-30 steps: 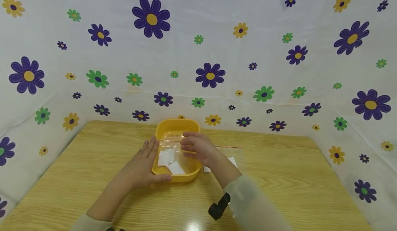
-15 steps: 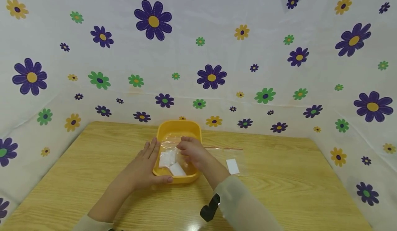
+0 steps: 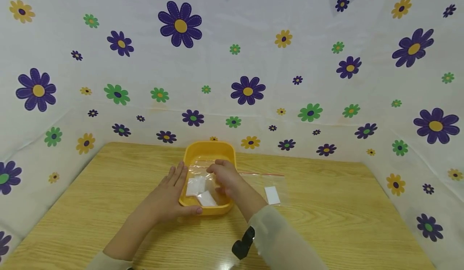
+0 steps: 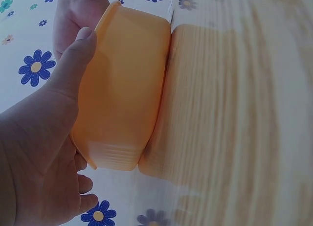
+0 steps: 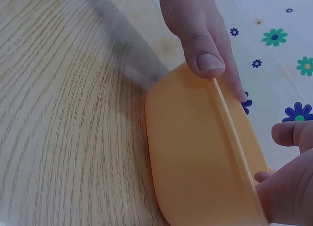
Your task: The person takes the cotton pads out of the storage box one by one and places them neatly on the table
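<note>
A yellow plastic basin (image 3: 209, 151) stands on the wooden table against the flowered backdrop. My left hand (image 3: 159, 205) rests against its near left corner, the fingers straight along the side and the thumb (image 4: 80, 52) at the front rim. My right hand (image 3: 228, 179) is over the basin's right side, fingers loosely bent and dipping past the rim, thumb and index finger apart. Clear zip bags with white pieces (image 3: 196, 185) lie inside the basin, one white piece (image 3: 207, 198) close to the front wall. The right hand partly covers the bags.
Right of the basin, a clear zip bag (image 3: 253, 179) with a red seal line lies flat on the table (image 3: 337, 213), holding a white card (image 3: 272, 195). The white flowered backdrop (image 3: 214, 64) encloses the back and sides.
My right hand has moved slightly left and lower into the basin, its fingers more bent. That uncovers the white card in the bag on the right. The left hand stays on the basin.
</note>
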`<state>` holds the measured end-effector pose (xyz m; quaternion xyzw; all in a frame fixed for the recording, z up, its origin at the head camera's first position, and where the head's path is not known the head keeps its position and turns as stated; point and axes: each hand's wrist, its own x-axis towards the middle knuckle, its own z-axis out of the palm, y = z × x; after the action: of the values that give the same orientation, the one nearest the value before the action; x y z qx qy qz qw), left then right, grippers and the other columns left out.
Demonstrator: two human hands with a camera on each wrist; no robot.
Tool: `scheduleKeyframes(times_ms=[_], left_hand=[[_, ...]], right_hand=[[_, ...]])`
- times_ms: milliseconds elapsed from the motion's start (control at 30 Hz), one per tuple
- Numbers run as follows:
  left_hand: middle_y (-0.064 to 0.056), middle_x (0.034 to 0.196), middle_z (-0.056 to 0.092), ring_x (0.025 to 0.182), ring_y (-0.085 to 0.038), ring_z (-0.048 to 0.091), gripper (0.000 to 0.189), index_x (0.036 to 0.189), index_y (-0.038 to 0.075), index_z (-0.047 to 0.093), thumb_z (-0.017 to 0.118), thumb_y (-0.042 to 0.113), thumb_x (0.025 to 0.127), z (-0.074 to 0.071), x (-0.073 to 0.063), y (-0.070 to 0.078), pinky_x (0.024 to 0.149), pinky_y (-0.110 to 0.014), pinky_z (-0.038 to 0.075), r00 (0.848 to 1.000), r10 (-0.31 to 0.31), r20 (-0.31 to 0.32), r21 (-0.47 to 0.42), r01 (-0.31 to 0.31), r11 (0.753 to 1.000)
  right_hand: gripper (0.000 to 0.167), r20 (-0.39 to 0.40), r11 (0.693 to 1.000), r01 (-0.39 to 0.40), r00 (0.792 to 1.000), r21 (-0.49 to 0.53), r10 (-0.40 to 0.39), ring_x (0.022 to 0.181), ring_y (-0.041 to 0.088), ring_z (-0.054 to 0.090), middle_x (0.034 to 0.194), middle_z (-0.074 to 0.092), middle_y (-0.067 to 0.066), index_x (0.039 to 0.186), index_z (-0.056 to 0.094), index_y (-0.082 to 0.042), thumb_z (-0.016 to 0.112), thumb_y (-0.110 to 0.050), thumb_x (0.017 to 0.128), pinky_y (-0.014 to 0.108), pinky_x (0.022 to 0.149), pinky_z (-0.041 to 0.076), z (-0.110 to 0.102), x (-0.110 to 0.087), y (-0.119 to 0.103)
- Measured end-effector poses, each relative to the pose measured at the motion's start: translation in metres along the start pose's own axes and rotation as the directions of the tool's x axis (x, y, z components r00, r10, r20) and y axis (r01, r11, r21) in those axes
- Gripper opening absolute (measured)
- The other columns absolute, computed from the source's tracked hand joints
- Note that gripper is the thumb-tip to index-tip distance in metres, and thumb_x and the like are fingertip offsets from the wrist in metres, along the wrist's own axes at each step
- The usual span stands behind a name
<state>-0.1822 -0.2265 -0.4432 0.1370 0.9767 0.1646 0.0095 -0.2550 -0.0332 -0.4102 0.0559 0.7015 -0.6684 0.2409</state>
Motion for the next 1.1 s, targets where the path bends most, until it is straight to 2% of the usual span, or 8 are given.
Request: scheduleKeyframes(times_ms=[100,167,433,533,633,767,833,1100], left_hand=[[-0.02,0.167,0.001,0.151,-0.046,0.007,0.132,0.158,-0.003,0.01,0.057,0.087,0.073,0.0,0.0,0.0,0.12,-0.059,0.019,1.0,0.002,-0.002,-0.004,-0.002,1.0],[-0.02,0.167,0.002,0.151,-0.046,0.007,0.132,0.158,-0.003,0.011,0.058,0.086,0.073,-0.001,0.0,0.001,0.12,-0.06,0.019,1.0,0.003,-0.003,-0.007,-0.003,1.0],[-0.02,0.167,0.002,0.151,-0.047,0.007,0.132,0.158,-0.004,0.011,0.058,0.086,0.073,-0.002,0.0,0.002,0.12,-0.059,0.019,1.0,0.007,0.001,-0.009,-0.007,1.0],[-0.02,0.167,0.002,0.151,-0.047,0.007,0.133,0.158,-0.004,0.011,0.057,0.087,0.072,-0.002,0.0,0.002,0.12,-0.059,0.019,1.0,0.007,0.004,-0.006,-0.007,1.0],[-0.021,0.166,0.002,0.151,-0.047,0.008,0.133,0.157,-0.004,0.012,0.057,0.087,0.072,-0.002,0.0,0.001,0.12,-0.059,0.019,1.0,0.01,0.0,-0.001,-0.01,1.0],[-0.021,0.166,0.002,0.151,-0.047,0.008,0.133,0.158,-0.004,0.012,0.056,0.088,0.072,-0.001,0.0,0.0,0.12,-0.059,0.019,1.0,0.009,-0.001,0.0,-0.009,1.0],[-0.021,0.166,0.002,0.151,-0.047,0.007,0.134,0.158,-0.003,0.011,0.056,0.088,0.072,-0.001,0.0,0.0,0.12,-0.059,0.019,1.0,0.008,0.002,0.0,-0.008,1.0],[-0.02,0.167,0.001,0.151,-0.047,0.008,0.134,0.158,-0.002,0.009,0.055,0.089,0.072,0.0,0.0,-0.001,0.12,-0.06,0.02,1.0,0.006,-0.002,0.003,-0.006,1.0]], right_hand=[[0.068,0.032,1.0,0.005,0.999,0.007,-0.005,0.06,0.012,0.04,0.086,0.051,0.0,0.149,0.037,-0.004,0.064,-0.012,0.088,0.024,0.056,0.036,0.001,0.0,0.0],[0.068,0.062,0.998,0.037,0.997,-0.053,-0.033,0.051,0.009,0.03,0.074,0.045,-0.002,0.149,0.037,-0.002,0.063,-0.006,0.086,0.022,0.051,0.03,0.001,0.001,0.0],[0.061,0.155,0.913,0.198,0.976,-0.355,-0.152,0.085,0.019,0.055,0.122,0.062,0.019,0.145,0.044,0.003,0.061,0.003,0.086,0.024,0.062,0.047,-0.003,-0.002,0.0],[0.057,0.164,0.846,0.231,0.971,-0.48,-0.173,0.092,0.021,0.06,0.122,0.063,0.017,0.141,0.051,0.003,0.067,-0.002,0.086,0.03,0.073,0.056,-0.005,-0.003,0.0],[0.048,0.187,0.731,0.268,0.963,-0.628,-0.192,0.097,0.02,0.062,0.116,0.067,0.012,0.132,0.062,0.0,0.072,-0.009,0.086,0.033,0.084,0.057,-0.006,-0.003,-0.001],[0.031,0.206,0.627,0.301,0.953,-0.718,-0.221,0.087,0.015,0.061,0.102,0.069,0.004,0.118,0.071,-0.006,0.069,-0.01,0.088,0.029,0.076,0.056,-0.006,-0.008,-0.002],[0.026,0.199,0.616,0.306,0.951,-0.726,-0.237,0.083,0.013,0.061,0.097,0.069,0.001,0.113,0.073,-0.008,0.067,-0.009,0.088,0.027,0.07,0.055,-0.008,-0.011,-0.002],[0.02,0.184,0.694,0.321,0.946,-0.645,-0.266,0.071,0.013,0.064,0.086,0.067,0.0,0.11,0.074,-0.009,0.067,-0.012,0.092,0.025,0.062,0.055,-0.016,-0.017,-0.003]])
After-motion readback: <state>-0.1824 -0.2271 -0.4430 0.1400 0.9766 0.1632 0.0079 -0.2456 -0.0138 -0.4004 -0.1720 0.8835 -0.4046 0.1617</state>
